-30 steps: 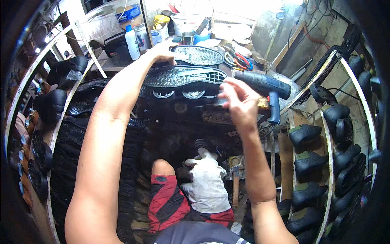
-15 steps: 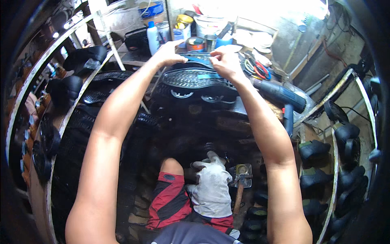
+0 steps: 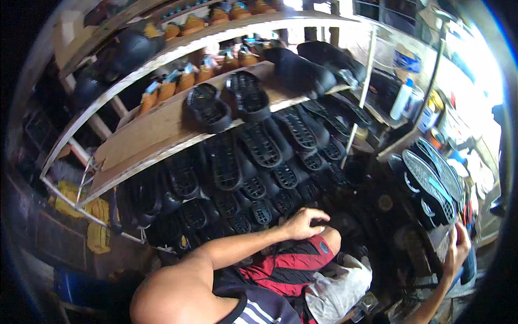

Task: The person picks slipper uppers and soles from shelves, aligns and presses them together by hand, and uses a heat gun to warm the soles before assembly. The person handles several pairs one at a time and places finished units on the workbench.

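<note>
My left hand (image 3: 306,223) hovers over my raised knee in red and black shorts (image 3: 294,262), its fingers loosely bent and apart, nothing in it. On the right, my right hand (image 3: 457,249) is beside the front edge of the bench, fingers partly stretched and nothing visible in them. Just beyond it lies a pair of black shoe soles, the nearer sole (image 3: 423,175) and the farther sole (image 3: 447,175), studded faces up. A light blue strip (image 3: 439,188) rests across the nearer one. A whitish cloth (image 3: 340,286) covers part of my lap.
To the left stands a rack with a wooden shelf (image 3: 129,143) bearing black soles (image 3: 247,92) and dark shoes (image 3: 299,70). Beneath it several rows of black soles (image 3: 224,162) lean together. A white bottle with a blue cap (image 3: 401,100) and tubs stand behind the bench.
The view has swung left towards the rack. Both hands have come away from the soles and the blue strip; my left hand has dropped to my knee, my right to the bench edge.
</note>
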The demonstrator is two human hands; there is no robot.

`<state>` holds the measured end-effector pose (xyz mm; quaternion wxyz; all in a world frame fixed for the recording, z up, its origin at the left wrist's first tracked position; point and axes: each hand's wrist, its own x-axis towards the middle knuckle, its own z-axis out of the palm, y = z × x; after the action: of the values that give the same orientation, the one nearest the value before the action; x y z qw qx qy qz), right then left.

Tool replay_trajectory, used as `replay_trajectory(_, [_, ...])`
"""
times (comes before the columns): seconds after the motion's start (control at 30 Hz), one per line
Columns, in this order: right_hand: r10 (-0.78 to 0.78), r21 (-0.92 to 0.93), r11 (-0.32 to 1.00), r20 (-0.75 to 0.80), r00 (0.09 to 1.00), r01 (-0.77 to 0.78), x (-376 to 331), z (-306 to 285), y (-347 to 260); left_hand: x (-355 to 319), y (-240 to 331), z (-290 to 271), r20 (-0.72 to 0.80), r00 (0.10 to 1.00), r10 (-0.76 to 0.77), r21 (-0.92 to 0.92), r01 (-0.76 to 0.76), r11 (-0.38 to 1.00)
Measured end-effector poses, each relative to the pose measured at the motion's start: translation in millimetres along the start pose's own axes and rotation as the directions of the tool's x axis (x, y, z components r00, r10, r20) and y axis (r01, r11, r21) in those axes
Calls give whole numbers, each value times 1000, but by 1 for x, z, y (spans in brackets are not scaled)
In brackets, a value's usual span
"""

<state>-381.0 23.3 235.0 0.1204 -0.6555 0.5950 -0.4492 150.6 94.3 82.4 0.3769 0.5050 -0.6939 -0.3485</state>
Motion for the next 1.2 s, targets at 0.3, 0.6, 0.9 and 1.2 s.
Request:
replay_trajectory(0.3, [22, 77, 997, 45, 999, -25, -10, 3, 2, -69, 5, 63, -112, 964, 240, 9, -240, 971])
replay_trajectory(0.6, [-21, 67, 998, 61, 998, 17, -3, 18, -50, -50, 20, 61, -137, 950, 281, -21, -287, 958])
replay_trajectory(0.9, [-14, 112, 994, 39, 999, 10, 10, 24, -53, 101, 97, 7, -379, 802, 461, 84, -466, 881])
replay_trajectory(1.2, [-89, -91, 991, 50, 995, 93, 70, 46, -40, 166, 138, 2, -327, 706, 629, 230, -586, 777])
